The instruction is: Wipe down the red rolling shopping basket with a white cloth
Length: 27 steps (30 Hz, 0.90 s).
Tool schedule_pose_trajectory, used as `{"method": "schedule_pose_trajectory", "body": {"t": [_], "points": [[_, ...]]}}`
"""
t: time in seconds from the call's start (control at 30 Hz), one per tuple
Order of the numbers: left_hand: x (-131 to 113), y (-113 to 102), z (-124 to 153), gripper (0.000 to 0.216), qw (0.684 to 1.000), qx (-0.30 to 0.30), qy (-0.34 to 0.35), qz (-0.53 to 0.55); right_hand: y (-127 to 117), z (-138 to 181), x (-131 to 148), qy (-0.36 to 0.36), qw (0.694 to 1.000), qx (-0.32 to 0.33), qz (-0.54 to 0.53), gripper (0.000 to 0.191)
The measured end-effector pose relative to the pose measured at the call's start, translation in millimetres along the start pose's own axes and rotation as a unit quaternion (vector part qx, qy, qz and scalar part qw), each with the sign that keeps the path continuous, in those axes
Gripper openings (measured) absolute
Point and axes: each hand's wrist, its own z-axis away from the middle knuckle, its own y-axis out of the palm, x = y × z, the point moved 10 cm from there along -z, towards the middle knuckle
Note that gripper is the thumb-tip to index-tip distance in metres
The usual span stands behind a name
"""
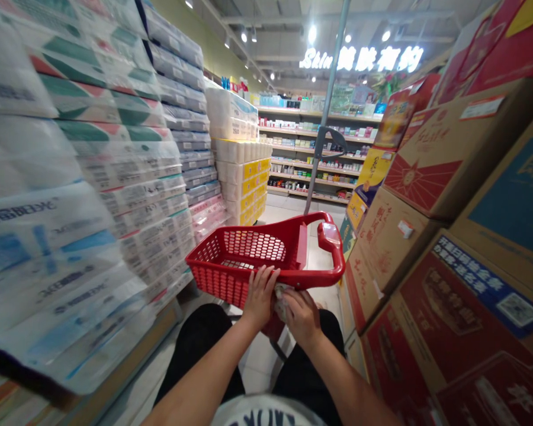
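Observation:
A red plastic shopping basket [231,260] on a cart frame stands in front of me in a narrow shop aisle, tilted, with a red handle [333,248] curving round its right side. It looks empty. My left hand [258,296] grips the basket's near rim, fingers hooked over the edge. My right hand [299,313] is closed just below the rim on a small crumpled grey-white thing, perhaps a cloth or wrapper, pressed against the basket.
Stacked packs of tissue paper [71,195] wall the left side. Piled cardboard cartons [448,236] crowd the right. A grey pole [326,112] rises behind the basket. Shelves of goods [311,154] and an illuminated sign [359,59] lie ahead.

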Motion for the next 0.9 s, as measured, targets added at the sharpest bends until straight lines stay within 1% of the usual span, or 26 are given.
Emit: {"method": "schedule_pose_trajectory", "body": {"t": [0.07,0.23,0.37,0.53,0.7,0.83,0.9], "points": [[0,0,0,0.063,1.000,0.002,-0.002,-0.001,-5,1,0,-0.004,1.000,-0.019,0.008,0.030],[0,0,-1,0.064,1.000,0.004,-0.008,0.000,-5,1,-2,-0.013,1.000,-0.001,0.002,0.027],[-2,-1,-1,0.064,1.000,-0.001,0.001,0.004,-11,1,-6,0.001,1.000,-0.024,0.006,0.030],[-3,-2,-2,0.068,1.000,0.000,-0.001,0.007,-2,2,-4,-0.014,1.000,0.013,0.016,0.027],[-4,-3,-2,0.066,1.000,-0.001,0.004,0.006,-7,5,-10,-0.004,1.000,-0.020,0.016,0.033],[-3,-3,-2,0.069,1.000,-0.001,0.001,0.005,2,9,-7,-0.025,0.999,0.013,0.027,0.028],[-3,-2,-2,0.070,1.000,0.004,0.002,0.007,3,10,-7,-0.023,0.999,0.014,0.023,0.027]]}}
